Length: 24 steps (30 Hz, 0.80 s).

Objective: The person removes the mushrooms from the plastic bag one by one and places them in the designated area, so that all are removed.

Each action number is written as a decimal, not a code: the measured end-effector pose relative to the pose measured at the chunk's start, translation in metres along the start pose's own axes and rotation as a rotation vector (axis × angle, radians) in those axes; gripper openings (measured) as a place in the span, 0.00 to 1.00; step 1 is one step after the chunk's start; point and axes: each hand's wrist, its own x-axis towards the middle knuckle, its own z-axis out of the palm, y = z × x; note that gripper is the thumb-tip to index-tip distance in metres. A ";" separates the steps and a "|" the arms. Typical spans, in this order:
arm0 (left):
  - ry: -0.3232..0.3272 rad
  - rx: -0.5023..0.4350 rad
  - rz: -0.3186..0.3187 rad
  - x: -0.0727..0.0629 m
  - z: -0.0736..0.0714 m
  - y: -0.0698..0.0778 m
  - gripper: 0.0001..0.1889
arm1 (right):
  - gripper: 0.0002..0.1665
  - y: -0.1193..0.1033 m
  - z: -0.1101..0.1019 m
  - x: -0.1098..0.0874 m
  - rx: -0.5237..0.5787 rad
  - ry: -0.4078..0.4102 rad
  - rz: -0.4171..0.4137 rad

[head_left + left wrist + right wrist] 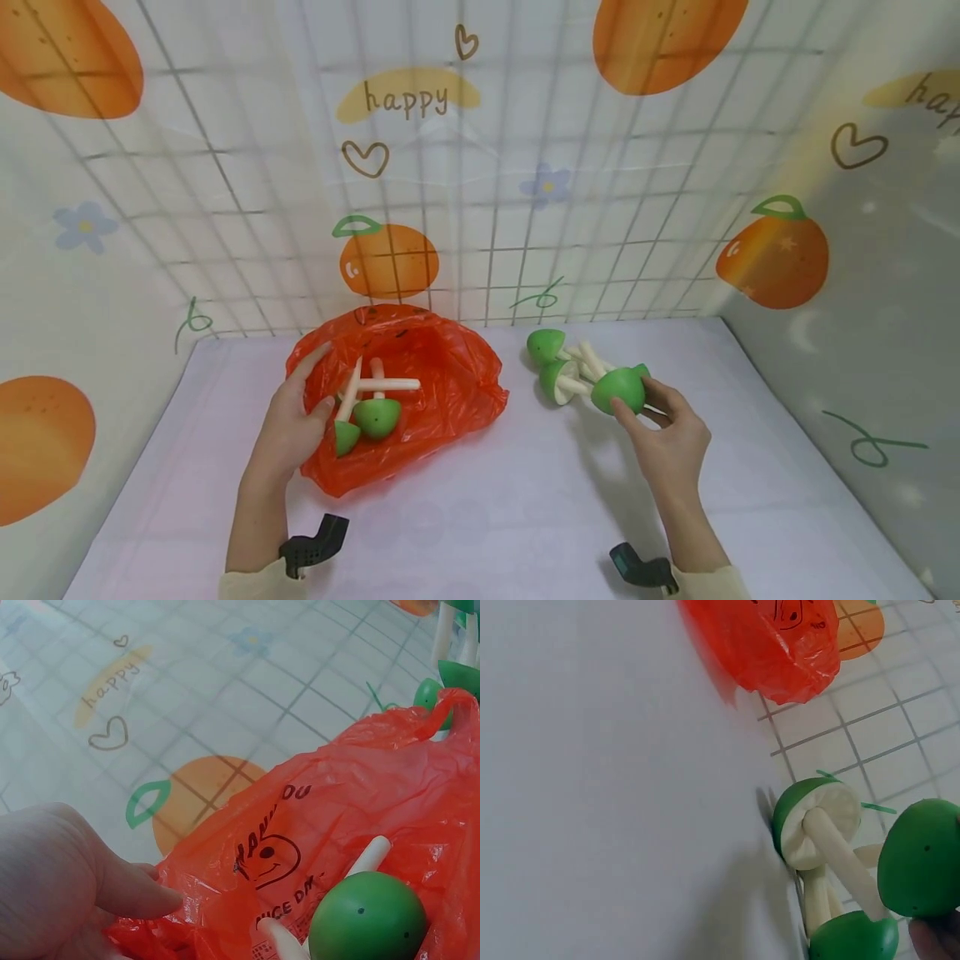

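Green-capped toy mushroom (619, 392), its cap pinched between the thumb and fingers of the right hand (672, 435), just above or against a small pile of similar mushrooms (558, 382) on the right part of the table; whether it touches them cannot be told. The left hand (287, 423) lies against the left side of a red plastic bag (450, 367), thumb and forefinger spread well apart; the bag's edge can be seen under the palm in the left wrist view. Inside the bag, whose mouth faces the person, lie more mushrooms (377, 418), with two green caps and several pale stems showing; one stem lies crosswise. The bag bears black lettering and a smiling face (276, 861). In the right wrist view, one mushroom of the pile (832, 825) lies tipped, showing the pale underside of its cap. Bag and pile stand apart on the white table (480, 517). A black device is worn at each wrist, below which pale sleeves (262, 583) begin. Behind, a translucent curtain (465, 183) printed with oranges, hearts and the word "happy" hangs before a wire grid.
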 end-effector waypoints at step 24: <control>0.004 0.006 -0.003 0.000 -0.001 -0.001 0.40 | 0.36 0.031 -0.002 -0.005 -0.114 -0.085 0.026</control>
